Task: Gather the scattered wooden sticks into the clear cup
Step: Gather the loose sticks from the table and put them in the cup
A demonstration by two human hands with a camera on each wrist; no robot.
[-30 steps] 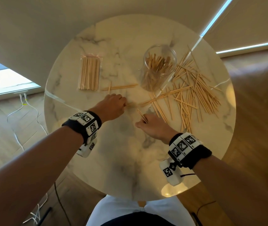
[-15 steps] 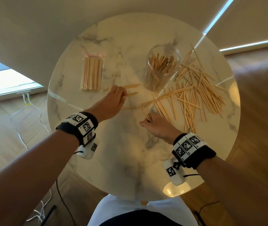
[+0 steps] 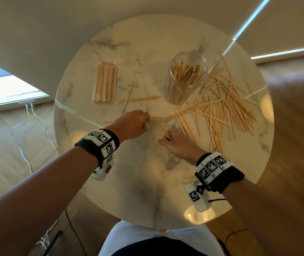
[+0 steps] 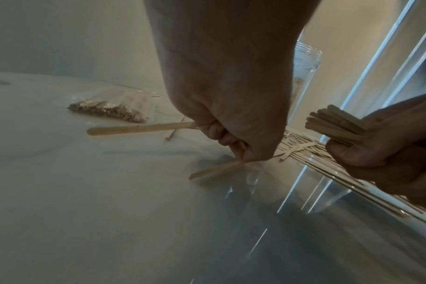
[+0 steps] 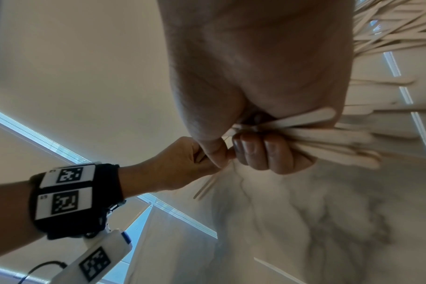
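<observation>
The clear cup (image 3: 186, 76) stands at the back of the round marble table (image 3: 147, 191), holding several wooden sticks; its wall shows past the fist in the left wrist view (image 4: 304, 63). A large pile of scattered sticks (image 3: 225, 104) lies to its right. My left hand (image 3: 146, 119) (image 4: 231, 142) is curled on a stick (image 4: 141, 127) that juts out to the left, with another stick (image 4: 214, 171) under its fingertips. Just right of it, my right hand (image 3: 167, 139) (image 5: 250, 148) grips a bundle of sticks (image 3: 166, 133) (image 5: 328, 138).
A sealed clear bag of sticks (image 3: 106, 82) lies at the back left. Two loose sticks (image 3: 140, 99) lie crossed between the bag and the cup. White cables (image 3: 23, 126) run over the wooden floor on the left.
My left hand reached forward to the loose sticks in the middle, then came back toward me with a stick in its fingers. The right hand kept its bundle and hardly moved.
</observation>
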